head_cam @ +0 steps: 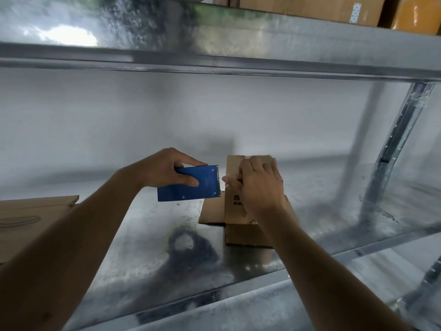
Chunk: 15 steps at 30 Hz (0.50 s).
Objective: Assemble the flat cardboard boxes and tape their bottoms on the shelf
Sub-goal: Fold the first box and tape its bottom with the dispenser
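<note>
The small cardboard box [236, 206] stands upright on the shelf [148, 235]; the right hand [259, 185] presses its top, fingers curled, while the left hand [167, 168], just left of the box, grips the blue tape cutter [188, 185], toothed edge facing it

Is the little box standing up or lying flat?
Standing up. The box rises from the shelf, flaps spread at its base, under the right hand.

Both arms reaching forward, left hand [170, 168] gripping, thumb on top, right hand [259, 185] fingers curled, pressing down
</note>
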Each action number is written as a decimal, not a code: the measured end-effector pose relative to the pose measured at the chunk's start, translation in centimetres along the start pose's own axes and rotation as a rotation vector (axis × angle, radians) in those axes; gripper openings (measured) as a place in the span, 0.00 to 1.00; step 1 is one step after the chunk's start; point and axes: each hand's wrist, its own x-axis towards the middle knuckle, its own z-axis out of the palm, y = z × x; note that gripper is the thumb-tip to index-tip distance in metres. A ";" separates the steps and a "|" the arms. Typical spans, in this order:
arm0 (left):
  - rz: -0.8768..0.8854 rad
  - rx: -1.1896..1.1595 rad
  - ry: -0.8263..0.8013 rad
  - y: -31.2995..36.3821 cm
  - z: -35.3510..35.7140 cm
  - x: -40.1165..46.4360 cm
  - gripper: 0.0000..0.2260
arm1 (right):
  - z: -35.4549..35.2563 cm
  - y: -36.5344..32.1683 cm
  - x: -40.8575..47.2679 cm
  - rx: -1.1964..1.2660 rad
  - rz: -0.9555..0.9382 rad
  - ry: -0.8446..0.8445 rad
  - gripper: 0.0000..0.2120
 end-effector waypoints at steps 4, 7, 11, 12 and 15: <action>0.006 -0.064 0.015 -0.6 0.5 -0.6 0.25 | 0.9 0.1 0.1 0.254 -0.264 0.181 0.10; 0.016 -0.071 0.034 -0.8 0.4 -0.8 0.26 | 1.9 0.7 0.1 0.265 -0.357 0.277 0.04; 0.007 -0.099 0.061 -0.9 0.1 -0.6 0.24 | 2.5 1.4 0.2 0.311 -0.330 0.298 0.08; 0.005 -0.098 0.071 -0.9 -0.2 -0.5 0.24 | 2.6 1.5 0.1 0.330 -0.326 0.291 0.08; 0.010 -0.072 0.078 -0.7 -1.6 -0.5 0.25 | 2.6 1.7 0.0 0.396 -0.302 0.245 0.13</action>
